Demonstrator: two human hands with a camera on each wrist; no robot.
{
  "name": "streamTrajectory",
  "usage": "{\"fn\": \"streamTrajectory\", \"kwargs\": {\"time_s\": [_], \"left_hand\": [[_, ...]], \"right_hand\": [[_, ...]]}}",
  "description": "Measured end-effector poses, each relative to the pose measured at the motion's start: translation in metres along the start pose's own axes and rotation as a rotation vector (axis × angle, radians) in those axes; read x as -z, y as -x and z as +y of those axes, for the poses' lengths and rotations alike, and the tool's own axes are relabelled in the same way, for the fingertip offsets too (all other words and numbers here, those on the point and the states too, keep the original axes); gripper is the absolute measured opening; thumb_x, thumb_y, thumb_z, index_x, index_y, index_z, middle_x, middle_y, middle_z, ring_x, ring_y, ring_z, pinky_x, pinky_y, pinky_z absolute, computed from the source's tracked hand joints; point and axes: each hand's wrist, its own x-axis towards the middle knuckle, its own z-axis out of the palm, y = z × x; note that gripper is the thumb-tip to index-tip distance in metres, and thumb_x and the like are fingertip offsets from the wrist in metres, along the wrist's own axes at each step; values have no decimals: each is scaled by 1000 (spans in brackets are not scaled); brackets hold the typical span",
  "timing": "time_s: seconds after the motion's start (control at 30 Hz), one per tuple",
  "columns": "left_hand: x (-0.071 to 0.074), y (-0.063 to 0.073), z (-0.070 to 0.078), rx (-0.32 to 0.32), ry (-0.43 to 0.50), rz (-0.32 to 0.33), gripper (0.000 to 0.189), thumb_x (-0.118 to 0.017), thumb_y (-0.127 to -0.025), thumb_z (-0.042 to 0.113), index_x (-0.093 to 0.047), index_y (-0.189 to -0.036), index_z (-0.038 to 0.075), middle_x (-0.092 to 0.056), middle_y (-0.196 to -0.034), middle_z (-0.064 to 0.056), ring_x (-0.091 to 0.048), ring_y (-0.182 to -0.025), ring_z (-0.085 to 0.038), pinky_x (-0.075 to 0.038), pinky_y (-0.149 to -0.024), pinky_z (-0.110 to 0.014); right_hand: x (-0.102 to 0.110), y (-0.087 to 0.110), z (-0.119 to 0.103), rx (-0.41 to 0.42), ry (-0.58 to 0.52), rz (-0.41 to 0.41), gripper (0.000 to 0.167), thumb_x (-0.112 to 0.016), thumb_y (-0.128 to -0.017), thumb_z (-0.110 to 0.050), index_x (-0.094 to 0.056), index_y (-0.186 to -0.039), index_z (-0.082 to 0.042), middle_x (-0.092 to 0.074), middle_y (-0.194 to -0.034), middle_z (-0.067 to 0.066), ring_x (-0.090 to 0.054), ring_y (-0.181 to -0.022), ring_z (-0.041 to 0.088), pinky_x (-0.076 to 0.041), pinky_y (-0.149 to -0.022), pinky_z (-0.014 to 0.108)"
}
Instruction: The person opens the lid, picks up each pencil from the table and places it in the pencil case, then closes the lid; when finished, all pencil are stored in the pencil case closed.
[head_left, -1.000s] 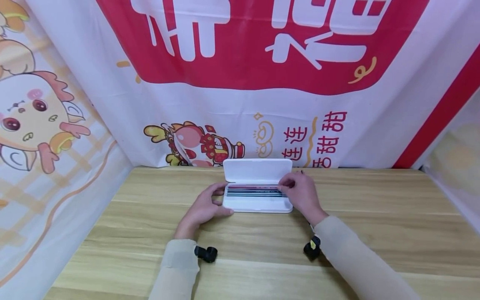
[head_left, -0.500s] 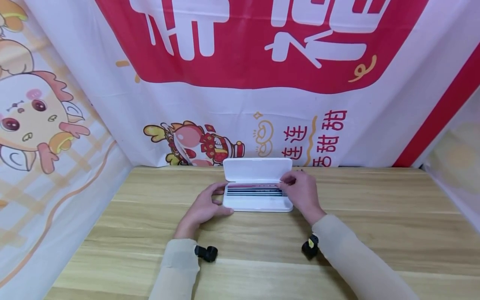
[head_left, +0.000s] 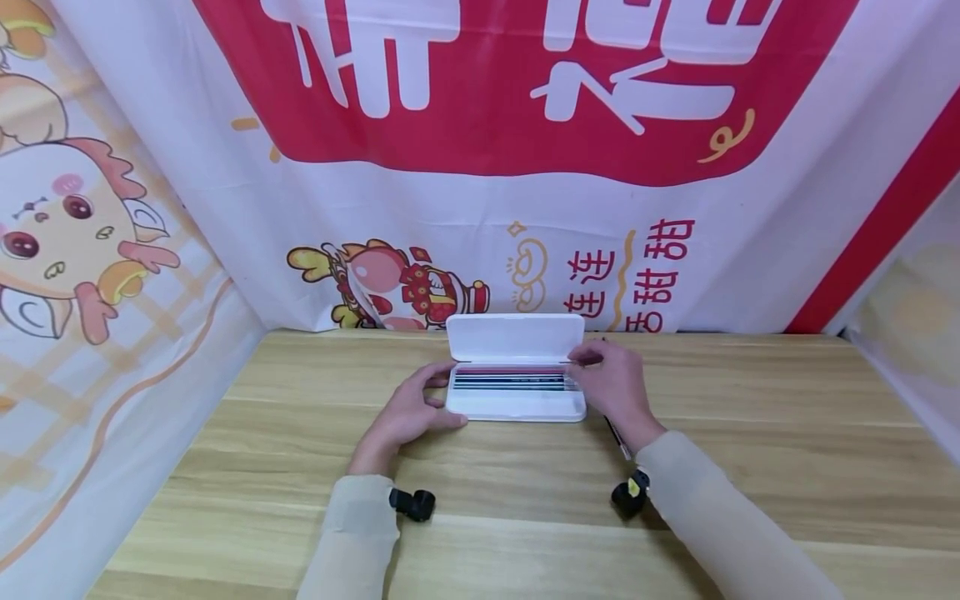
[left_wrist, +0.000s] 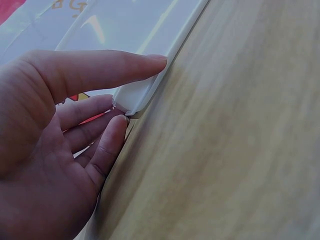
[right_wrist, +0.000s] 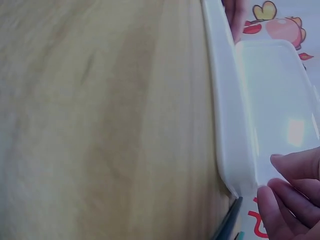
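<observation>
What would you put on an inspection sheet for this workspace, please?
Surface: wood-grained tabletop under the case and hands.
Job's things: white case open, its lid raised at the back; a row of slender pencils lies inside, toward the hinge.
Clutter: dark slender rod near the right wrist, partly hidden.
Hands: left hand holds the case's left end, thumb on the near rim; right hand is at the right end, fingers curled, grip on a pencil unclear.
Cables: nothing seen.
Surroundings: printed fabric behind; a black camera on the left wrist, another on the right.
</observation>
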Motion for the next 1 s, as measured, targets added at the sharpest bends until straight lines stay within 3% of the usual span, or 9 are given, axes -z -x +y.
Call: {"fn": "streamTrajectory", "kwargs": {"time_s": [0.37,0.53,0.73,1.0], "left_hand": [[3,0,1,10,-2,-5,87,-94,-81,17,-53,-157,27,-59,-152,-11,-64,-123,-31,-54,-111,-49],[3,1,2,11,-3,-7,87,-94,-82,17,-53,-158,27,-58,-152,-11,-63,-124,-31,-54,-111,-49],[2,0,2,11,-4,-4,87,-94,-82,17,-52,-158,28,-58,-153,-11,-63,-124,-31,-54,-112,-49],[0,1,3,21,-4,-5,86,-93,-83,16,-52,-158,27,-57,-153,-12,-63,-125,-32,-54,-113,-50]], "right_hand": [[29,5,-3,-40,-86,-29,22,-79,-98,-28,-80,-116,-14,-78,-116,9,-70,-108,27,-59,-94,41],[45,10,-5,-129,-210,-76,33,-79,-99,-33,-76,-126,-15,-74,-124,10,-68,-106,25,-65,-87,38],[57,21,-3,-181,-312,-80,47,-80,-98,-40,-70,-137,-15,-70,-131,9,-67,-108,22,-66,-91,37],[61,35,13,-231,-315,-109,47,-79,-100,-33,-68,-139,-9,-71,-129,13,-71,-107,28,-66,-88,34]]}}
